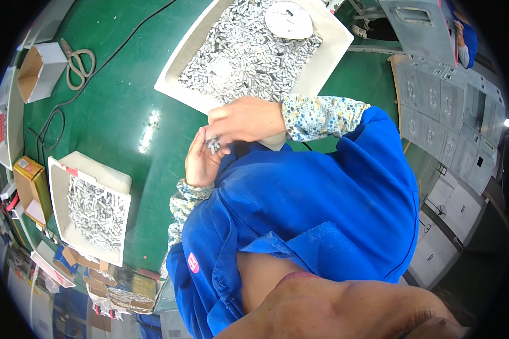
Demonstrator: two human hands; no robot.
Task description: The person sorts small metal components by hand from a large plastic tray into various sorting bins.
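Observation:
My left hand (201, 163) is cupped, palm turned up, around a few small silver-grey cylindrical pieces (213, 144). Over it bends my right hand (246, 120), its fingers curled in at the same pieces; their tips are partly hidden, so what they pinch cannot be made out. Both hands are close to the near edge of a large white tray (185, 97). Heaped in that tray are many loose silver-grey cylindrical pieces (237, 56) of the same look. A round white dish (288, 20) with a few pieces on it rests on the heap.
On the green table (152, 175), a second white tray (125, 217) of similar pieces stands at the left. Scissors (78, 68), an open cardboard box (41, 72), a yellow box (33, 183) and a black cable (104, 62) lie farther left. Grey cabinets (447, 107) line the right.

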